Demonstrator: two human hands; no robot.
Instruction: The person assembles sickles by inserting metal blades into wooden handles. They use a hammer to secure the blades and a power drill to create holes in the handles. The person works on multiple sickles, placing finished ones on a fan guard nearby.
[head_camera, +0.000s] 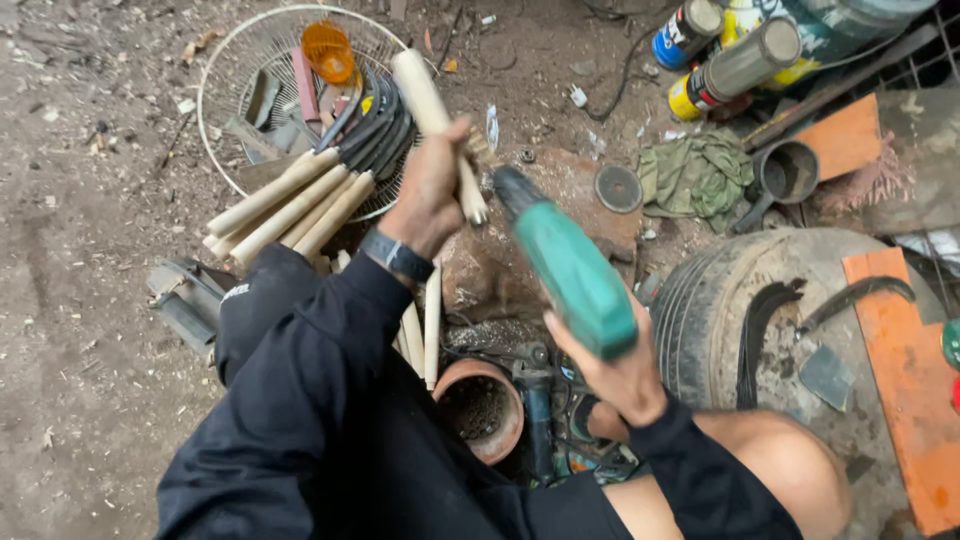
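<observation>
My left hand (430, 190) grips a pale wooden handle (428, 100) that points up and away from me. A dark wristband sits on that wrist. My right hand (615, 370) holds a green power drill (570, 270), its dark chuck aimed at the lower end of the wooden handle. The drill's tip is close to the wood, and I cannot tell if they touch. Several sickles with pale wooden handles (290, 205) and dark curved blades lie just left of my left hand.
A white wire fan guard (225, 75) on the dirt ground holds scrap and an orange cup (328, 50). Spray cans (735, 65) lie at top right. A worn tyre (715, 300), orange boards (905, 370), a clay pot (485, 405) and a green rag (695, 175) surround me.
</observation>
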